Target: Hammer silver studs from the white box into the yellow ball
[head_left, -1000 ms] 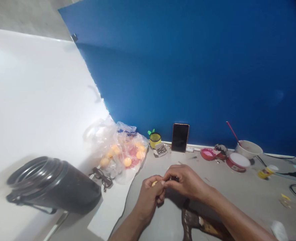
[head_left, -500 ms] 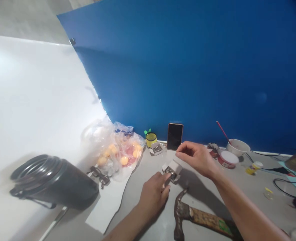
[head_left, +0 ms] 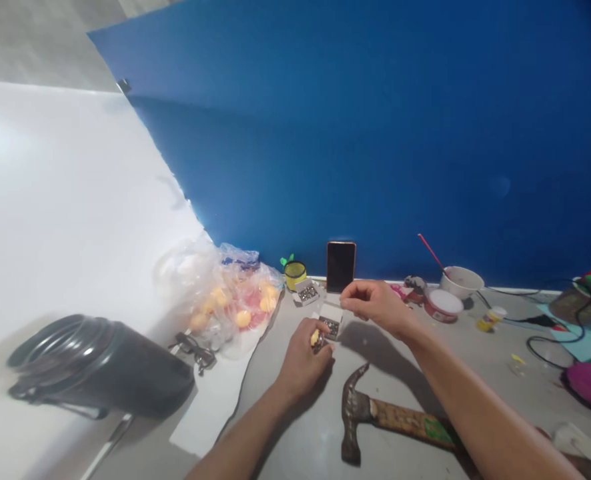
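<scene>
My left hand [head_left: 303,360] rests on the grey table with its fingers closed around a small yellow piece [head_left: 315,337]. Just beyond its fingertips lies a small open white box of metal bits [head_left: 329,321]. My right hand [head_left: 375,305] hovers above and to the right of that box, thumb and fingers pinched together; what is in the pinch is too small to make out. A claw hammer [head_left: 375,413] with a worn wooden handle lies on the table under my right forearm.
A black jar [head_left: 100,367] lies on its side at the left, beside eyeglasses [head_left: 193,348] and a plastic bag of orange balls [head_left: 230,303]. A phone [head_left: 340,265] leans on the blue board. A yellow cup [head_left: 294,273], second small box [head_left: 307,291], bowls and cables sit further back and right.
One second ago both hands were pressed together over the small piece. They have separated: the right hand rose toward the box, the left stayed low. The view shifted right.
</scene>
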### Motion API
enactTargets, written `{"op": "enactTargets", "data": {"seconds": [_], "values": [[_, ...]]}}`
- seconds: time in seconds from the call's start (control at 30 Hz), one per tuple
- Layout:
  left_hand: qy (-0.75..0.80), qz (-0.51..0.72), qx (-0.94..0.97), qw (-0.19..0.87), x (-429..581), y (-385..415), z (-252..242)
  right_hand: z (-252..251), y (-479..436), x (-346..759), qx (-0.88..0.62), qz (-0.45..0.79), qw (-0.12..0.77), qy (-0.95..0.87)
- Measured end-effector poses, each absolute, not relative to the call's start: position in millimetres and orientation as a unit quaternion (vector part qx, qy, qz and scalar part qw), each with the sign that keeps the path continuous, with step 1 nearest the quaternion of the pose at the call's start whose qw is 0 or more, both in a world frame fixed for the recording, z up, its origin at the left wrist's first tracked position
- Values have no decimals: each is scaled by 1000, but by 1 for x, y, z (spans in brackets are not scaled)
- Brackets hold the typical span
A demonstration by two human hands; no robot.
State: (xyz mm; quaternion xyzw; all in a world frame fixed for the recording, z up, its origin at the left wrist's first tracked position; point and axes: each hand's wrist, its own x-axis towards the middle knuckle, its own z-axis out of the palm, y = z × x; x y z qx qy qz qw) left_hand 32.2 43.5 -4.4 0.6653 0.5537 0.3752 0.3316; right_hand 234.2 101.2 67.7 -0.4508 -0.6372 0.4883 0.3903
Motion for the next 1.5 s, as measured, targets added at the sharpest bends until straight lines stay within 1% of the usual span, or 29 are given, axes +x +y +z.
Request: {"op": "enactTargets", "data": {"seconds": [0.07, 0.1, 0.17, 0.23, 0.33, 0.47, 0.63, 0.93, 1.07, 1.33, 1.5], "values": [[520, 411, 587, 466, 29, 38, -5, 60, 103, 233, -438, 532, 387, -613], [510, 435, 545, 503, 28, 35, -5, 57, 103, 232, -429, 551, 387, -602], [505, 478, 473, 542, 27, 32, -5, 52, 101, 227, -414, 586, 382, -583], [497, 497, 431, 565, 26, 32, -3, 48, 98, 219, -408, 616, 358, -572], [465, 509, 391, 610, 23, 33, 1, 44, 91, 207, -402, 651, 319, -559], [431, 499, 388, 644, 20, 33, 5, 40, 84, 198, -400, 679, 309, -532], [440, 493, 426, 619, 21, 29, 3, 39, 83, 197, -407, 685, 300, -525], [503, 431, 569, 488, 21, 26, 3, 33, 77, 191, -414, 673, 262, -554], [539, 406, 597, 433, 23, 24, 7, 33, 76, 189, -421, 673, 255, -552], [589, 368, 606, 388, 23, 23, 4, 36, 75, 187, -433, 673, 234, -553], [600, 364, 602, 381, 24, 22, 3, 36, 73, 186, -430, 680, 236, -545]]}}
